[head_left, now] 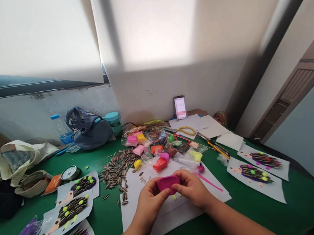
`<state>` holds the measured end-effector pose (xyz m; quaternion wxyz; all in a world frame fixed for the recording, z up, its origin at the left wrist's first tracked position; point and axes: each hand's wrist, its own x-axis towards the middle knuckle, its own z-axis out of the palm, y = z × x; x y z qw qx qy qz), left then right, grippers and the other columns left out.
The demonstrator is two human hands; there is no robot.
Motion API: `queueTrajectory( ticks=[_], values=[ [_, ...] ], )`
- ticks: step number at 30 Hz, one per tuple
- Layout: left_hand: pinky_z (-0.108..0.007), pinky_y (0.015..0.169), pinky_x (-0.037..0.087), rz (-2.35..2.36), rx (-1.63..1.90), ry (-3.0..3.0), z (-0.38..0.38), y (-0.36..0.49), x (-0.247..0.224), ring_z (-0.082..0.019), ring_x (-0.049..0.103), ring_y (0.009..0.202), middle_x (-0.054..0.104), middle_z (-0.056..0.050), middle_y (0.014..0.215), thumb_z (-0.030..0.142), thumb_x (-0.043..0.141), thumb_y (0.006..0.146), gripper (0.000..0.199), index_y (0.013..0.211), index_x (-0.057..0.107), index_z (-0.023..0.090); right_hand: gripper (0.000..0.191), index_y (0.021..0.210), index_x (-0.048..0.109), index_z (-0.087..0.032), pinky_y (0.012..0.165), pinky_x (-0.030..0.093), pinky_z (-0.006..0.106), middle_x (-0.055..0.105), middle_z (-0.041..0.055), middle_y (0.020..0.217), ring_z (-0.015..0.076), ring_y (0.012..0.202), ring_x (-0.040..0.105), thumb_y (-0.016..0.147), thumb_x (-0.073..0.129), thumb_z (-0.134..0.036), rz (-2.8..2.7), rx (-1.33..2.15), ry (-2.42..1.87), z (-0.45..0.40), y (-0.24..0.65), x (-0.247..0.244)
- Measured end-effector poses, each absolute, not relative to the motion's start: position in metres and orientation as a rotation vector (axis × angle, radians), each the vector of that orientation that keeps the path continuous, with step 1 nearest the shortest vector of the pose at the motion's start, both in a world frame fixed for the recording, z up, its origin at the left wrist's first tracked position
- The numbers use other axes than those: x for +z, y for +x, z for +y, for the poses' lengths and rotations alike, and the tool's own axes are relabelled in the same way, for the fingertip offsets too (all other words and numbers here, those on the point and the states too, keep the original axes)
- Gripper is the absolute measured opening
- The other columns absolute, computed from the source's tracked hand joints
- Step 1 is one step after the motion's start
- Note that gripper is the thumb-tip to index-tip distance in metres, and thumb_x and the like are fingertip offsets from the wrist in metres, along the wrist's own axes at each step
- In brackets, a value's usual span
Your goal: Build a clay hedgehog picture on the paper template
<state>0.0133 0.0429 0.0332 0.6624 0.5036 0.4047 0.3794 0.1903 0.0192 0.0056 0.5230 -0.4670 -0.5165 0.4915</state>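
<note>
Between my two hands is a flattened piece of magenta modelling clay, held up over white paper. My left hand grips its left edge with thumb and fingers. On the right edge, my right hand pinches it in the same way. Small yellow-green clay bits show on the paper just beneath. A pink plastic clay tool lies right of my right hand, near a small magenta clay lump. Sunflower seeds are heaped beyond my left hand.
Bagged coloured clay is piled ahead, near yellow-handled scissors. Seed-and-clay hedgehog pictures lie at left, and others at right. A phone leans on the wall. A blue bag and a bottle stand at the back left.
</note>
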Motion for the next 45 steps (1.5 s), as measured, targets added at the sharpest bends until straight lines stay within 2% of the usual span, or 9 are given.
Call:
queueTrajectory(
  ticks=[7,10,14,19,23,28,34,38,45],
  values=[
    [-0.029,0.072,0.049,0.985,0.833,1.201,0.0444,0.0135,0.0264,-0.02,0.064,0.079,0.071,-0.005,0.08,0.039,0.082,0.065,0.035,0.085,0.068,0.015,0.033,0.078,0.063,-0.019,0.066,0.044,0.029,0.06,0.0013,0.073,0.0165,0.07,0.055,0.087,0.06,-0.051,-1.329,1.083,-1.161,0.0163,0.1912,0.0107],
    [-0.026,0.069,0.047,0.966,0.853,1.199,0.044,0.0126,0.0275,-0.018,0.061,0.076,0.07,-0.003,0.08,0.04,0.081,0.068,0.034,0.088,0.068,0.015,0.033,0.083,0.063,-0.019,0.069,0.045,0.03,0.062,0.0022,0.079,0.0175,0.075,0.056,0.088,0.058,-0.051,-1.319,1.109,-1.129,0.0167,0.1913,0.0086],
    [-0.025,0.067,0.045,0.899,0.86,1.172,0.0424,0.0118,0.0308,-0.017,0.06,0.073,0.069,-0.003,0.078,0.046,0.077,0.073,0.035,0.088,0.068,0.016,0.033,0.097,0.062,-0.02,0.072,0.047,0.03,0.065,0.0028,0.088,0.0187,0.08,0.059,0.079,0.071,-0.045,-1.259,1.248,-1.091,0.0167,0.1885,0.0085],
    [-0.026,0.07,0.046,0.901,0.849,1.17,0.0426,0.012,0.0304,-0.019,0.062,0.078,0.071,-0.004,0.083,0.045,0.08,0.069,0.037,0.09,0.069,0.016,0.026,0.09,0.063,-0.019,0.069,0.045,0.029,0.063,0.0014,0.082,0.0171,0.076,0.056,0.077,0.073,-0.04,-1.336,1.145,-1.182,0.0157,0.1869,0.0126],
    [-0.028,0.07,0.047,0.939,0.844,1.169,0.0433,0.0116,0.0291,-0.02,0.063,0.077,0.072,-0.006,0.081,0.045,0.079,0.071,0.036,0.089,0.071,0.014,0.028,0.093,0.064,-0.018,0.071,0.046,0.03,0.065,0.0031,0.085,0.018,0.078,0.058,0.08,0.071,-0.042,-1.317,1.216,-1.104,0.016,0.1886,0.0098],
    [-0.029,0.073,0.049,0.914,0.844,1.171,0.0434,0.0113,0.0289,-0.021,0.064,0.082,0.072,-0.006,0.086,0.043,0.08,0.07,0.038,0.093,0.071,0.015,0.025,0.087,0.064,-0.018,0.067,0.044,0.029,0.064,0.0024,0.078,0.017,0.072,0.057,0.085,0.066,-0.043,-1.304,1.208,-1.113,0.0162,0.1904,0.0069],
    [-0.029,0.073,0.049,0.936,0.823,1.193,0.0429,0.0107,0.0277,-0.02,0.064,0.077,0.072,-0.005,0.079,0.044,0.079,0.071,0.035,0.086,0.072,0.014,0.025,0.094,0.064,-0.019,0.073,0.045,0.03,0.065,0.0026,0.089,0.0186,0.082,0.057,0.08,0.072,-0.038,-1.383,1.227,-1.092,0.0148,0.1885,0.0102],
    [-0.031,0.076,0.051,0.892,0.824,1.189,0.0425,0.011,0.0284,-0.022,0.065,0.082,0.073,-0.006,0.084,0.045,0.079,0.071,0.036,0.089,0.072,0.015,0.02,0.086,0.063,-0.019,0.07,0.043,0.029,0.062,0.0014,0.081,0.0176,0.077,0.055,0.082,0.068,-0.037,-1.397,1.168,-1.182,0.015,0.1876,0.0106],
    [-0.027,0.068,0.049,0.934,0.856,1.208,0.0455,0.0104,0.0233,-0.019,0.063,0.073,0.071,-0.005,0.078,0.051,0.076,0.073,0.038,0.083,0.072,0.015,0.024,0.091,0.062,-0.019,0.069,0.042,0.028,0.06,0.0009,0.083,0.0174,0.077,0.053,0.081,0.067,-0.039,-1.394,1.192,-1.168,0.0137,0.1885,0.0109]
  ],
)
